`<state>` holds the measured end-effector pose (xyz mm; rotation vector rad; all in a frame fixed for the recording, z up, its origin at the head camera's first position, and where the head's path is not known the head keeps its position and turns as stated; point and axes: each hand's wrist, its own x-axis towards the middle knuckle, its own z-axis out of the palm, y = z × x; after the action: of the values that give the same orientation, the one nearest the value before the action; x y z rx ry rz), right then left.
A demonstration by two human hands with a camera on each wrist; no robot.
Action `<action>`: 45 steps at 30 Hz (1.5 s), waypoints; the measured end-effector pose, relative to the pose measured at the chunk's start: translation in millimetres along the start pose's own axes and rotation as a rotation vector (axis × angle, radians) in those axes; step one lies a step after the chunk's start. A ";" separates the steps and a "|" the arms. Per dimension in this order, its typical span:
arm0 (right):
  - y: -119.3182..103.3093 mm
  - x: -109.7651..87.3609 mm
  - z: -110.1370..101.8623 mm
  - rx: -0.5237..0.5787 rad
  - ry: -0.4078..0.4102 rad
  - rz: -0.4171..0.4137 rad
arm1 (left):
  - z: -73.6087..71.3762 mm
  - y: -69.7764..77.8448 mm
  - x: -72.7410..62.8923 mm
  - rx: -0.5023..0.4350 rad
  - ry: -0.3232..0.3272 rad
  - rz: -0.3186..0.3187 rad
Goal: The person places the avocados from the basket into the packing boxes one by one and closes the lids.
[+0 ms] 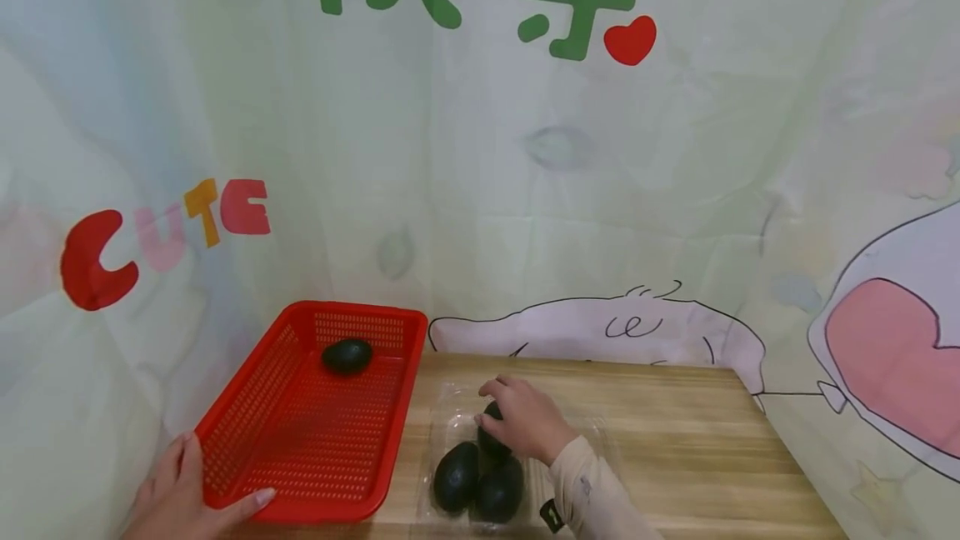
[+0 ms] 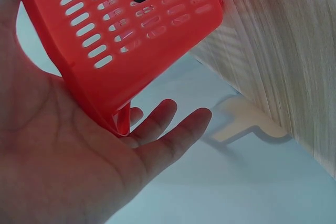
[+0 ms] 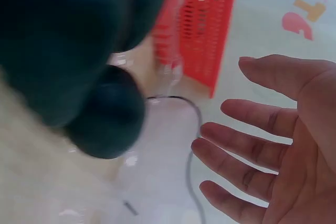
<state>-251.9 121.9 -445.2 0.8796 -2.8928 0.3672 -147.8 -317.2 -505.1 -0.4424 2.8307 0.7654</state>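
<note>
A red plastic basket stands on the left, one avocado lying near its far end. My left hand holds the basket's near left corner, thumb over the rim; the left wrist view shows the other fingers extended outside it. Three avocados sit close together in a clear plastic tray: one at front left, one at front right, and the farthest partly hidden by my right hand. That hand's fingers are spread and loosely bent; in the right wrist view they show a gap from the avocados.
Both containers stand on a wood-grain tabletop. A printed cloth hangs behind the table and along its sides, close to the basket's left side. A small black tag lies by the right sleeve.
</note>
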 end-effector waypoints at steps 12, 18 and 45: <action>-44.4 49.0 -29.5 0.020 -0.019 -0.071 | -11.0 9.1 -12.7 -0.009 -0.005 0.025; -67.5 85.8 -25.6 -0.026 0.018 -0.174 | -8.9 10.0 -11.8 -0.007 0.008 0.038; -138.9 222.0 35.9 -0.232 -0.252 -0.087 | -12.4 18.2 -21.4 -0.018 0.012 0.033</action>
<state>-359.0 -118.1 -416.3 1.0736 -3.0217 -0.0938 -134.8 -303.5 -480.9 -0.4058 2.8511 0.7983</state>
